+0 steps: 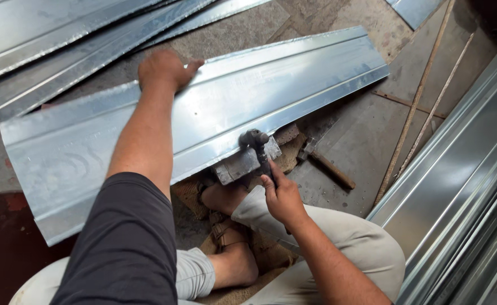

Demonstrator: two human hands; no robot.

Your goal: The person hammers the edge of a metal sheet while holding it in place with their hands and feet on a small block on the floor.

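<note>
A long metal sheet (271, 90) lies across the floor before the seated person, its near edge resting on a metal block (238, 165). A hammer (258, 148) stands on that edge. More sheets (62, 45) lie behind, others stacked (463, 192) to the right.

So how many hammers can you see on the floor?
2: one hammer in the right hand, head on the sheet's edge; a second hammer lies right of it. Others may be hidden.
</note>
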